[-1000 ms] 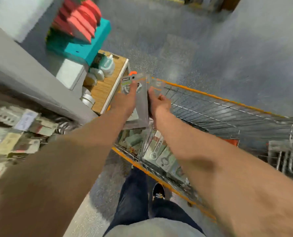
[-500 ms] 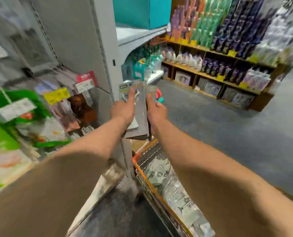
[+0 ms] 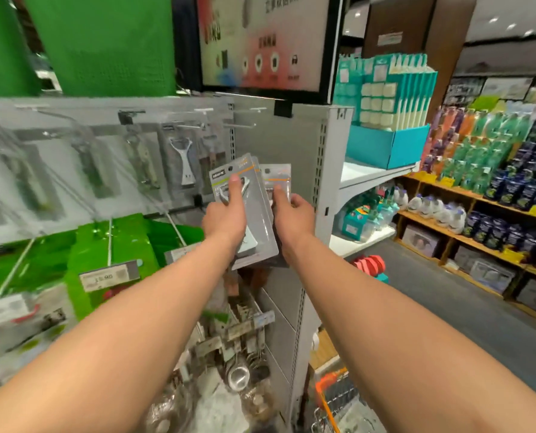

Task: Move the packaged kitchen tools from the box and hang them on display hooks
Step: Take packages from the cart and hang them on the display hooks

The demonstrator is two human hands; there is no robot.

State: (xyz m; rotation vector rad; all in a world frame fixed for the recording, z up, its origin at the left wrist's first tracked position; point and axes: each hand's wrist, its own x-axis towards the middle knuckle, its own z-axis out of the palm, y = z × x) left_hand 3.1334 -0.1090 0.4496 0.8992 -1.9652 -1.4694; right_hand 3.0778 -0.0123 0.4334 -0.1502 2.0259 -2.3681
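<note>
Both arms are stretched toward a grey peg wall. My left hand (image 3: 226,218) grips a small stack of grey blister-packed kitchen tools (image 3: 257,214), thumb pressed on the front card. My right hand (image 3: 293,215) holds another grey package (image 3: 277,178) just to the right, partly behind the stack. Bare display hooks (image 3: 240,125) stick out of the wall a little above the packages. Similar packaged tools, such as a white peeler (image 3: 184,160), hang on hooks to the left.
Green packaged goods (image 3: 113,242) and price tags (image 3: 109,276) hang below on the left. An advertising screen (image 3: 266,42) sits above. An orange wire cart (image 3: 332,398) shows at the bottom. Bottle shelves (image 3: 485,189) line the aisle on the right.
The view has swung up from the cart to the peg wall. Both hands, still holding the packages, have risen to just below the hooks.
</note>
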